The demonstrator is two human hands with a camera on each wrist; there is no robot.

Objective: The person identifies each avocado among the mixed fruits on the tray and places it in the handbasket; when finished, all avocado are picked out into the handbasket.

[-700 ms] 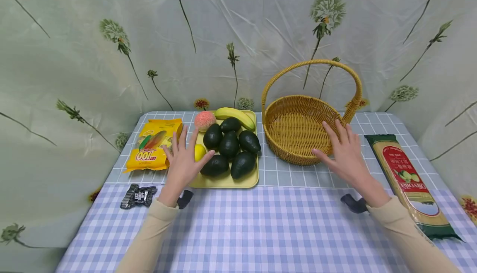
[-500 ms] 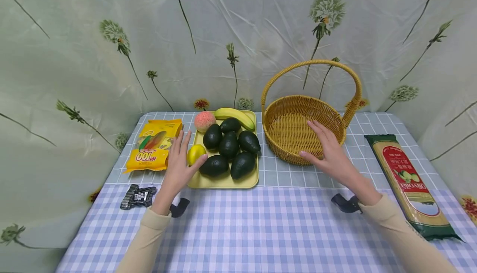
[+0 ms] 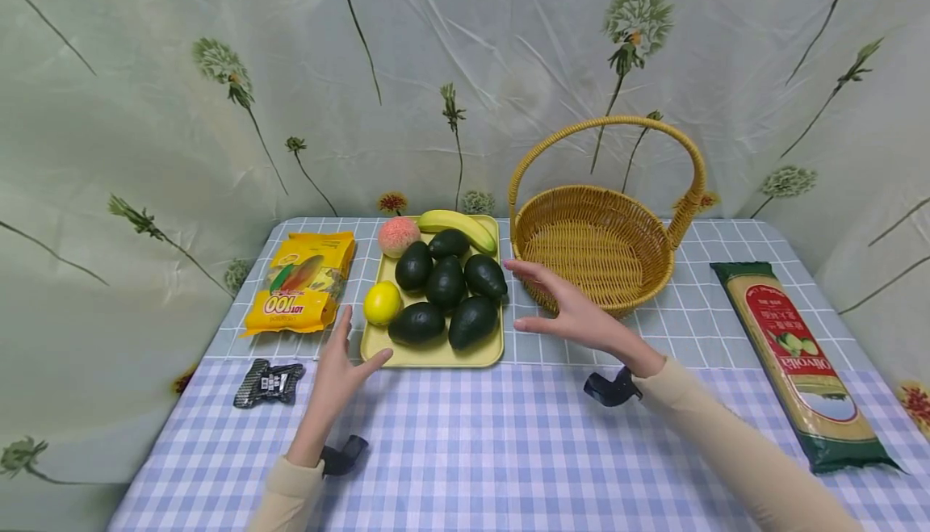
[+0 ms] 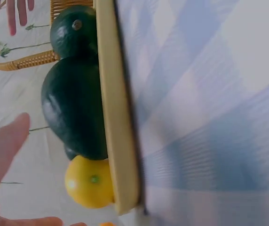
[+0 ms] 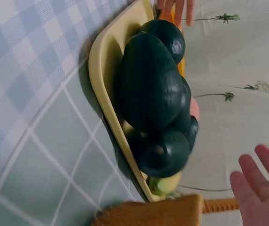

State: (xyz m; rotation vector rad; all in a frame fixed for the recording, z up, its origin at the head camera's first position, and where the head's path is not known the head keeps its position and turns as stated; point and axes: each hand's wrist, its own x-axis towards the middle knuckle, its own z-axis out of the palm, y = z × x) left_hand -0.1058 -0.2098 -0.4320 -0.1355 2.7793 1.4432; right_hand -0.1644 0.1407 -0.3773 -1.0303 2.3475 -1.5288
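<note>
My left hand (image 3: 341, 374) is held over the table at the tray's front left corner, fingers spread and holding nothing. My right hand (image 3: 570, 314) hovers between the tray and the basket, thumb and fingers apart, also holding nothing. A yellow tray (image 3: 374, 342) carries several dark green avocados (image 3: 474, 324), a lemon (image 3: 382, 303), a pink peach (image 3: 399, 236) and a banana (image 3: 472, 231). The right fingertips point at the avocados on the tray's right side. In the right wrist view the avocados (image 5: 148, 84) fill the middle. In the left wrist view the lemon (image 4: 91, 181) lies by the tray rim.
A wicker basket (image 3: 581, 245) with a tall handle stands right of the tray. A yellow snack bag (image 3: 301, 282) and a small black packet (image 3: 269, 383) lie at the left. A long pasta packet (image 3: 802, 362) lies at the right. A floral curtain (image 3: 450, 56) hangs behind.
My right hand has moved left from over the basket toward the tray. My left hand has drawn back toward me, uncovering the lemon. The items on the table have not moved.
</note>
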